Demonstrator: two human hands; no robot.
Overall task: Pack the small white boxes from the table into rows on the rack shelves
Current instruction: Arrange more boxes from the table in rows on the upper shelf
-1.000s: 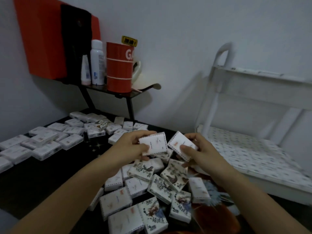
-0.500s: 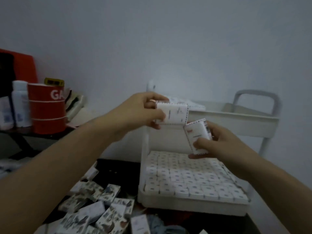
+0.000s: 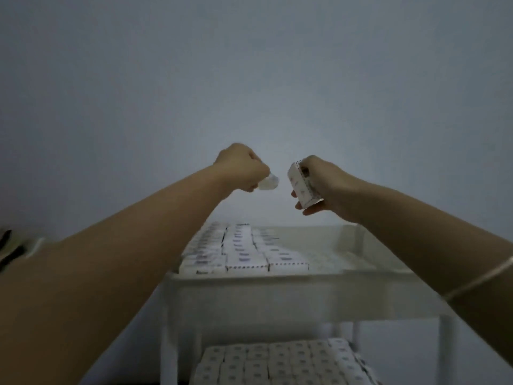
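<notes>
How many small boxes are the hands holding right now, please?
2: a blurred white box, mostly hidden, in the left hand, and a dash-edged box in the right hand, both above the rack's top shelf. The curled fingers could hide more.

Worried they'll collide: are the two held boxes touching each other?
Apart. Head view shows bare wall between the left box, gripped by the left hand, and the right box, in the right hand.

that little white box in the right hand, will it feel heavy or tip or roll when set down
Probably light: the right hand pinches the box easily. Likely stiff: its edges look straight. Flat-sided, so unlikely to roll; packed boxes on the top shelf sit flat.
</notes>
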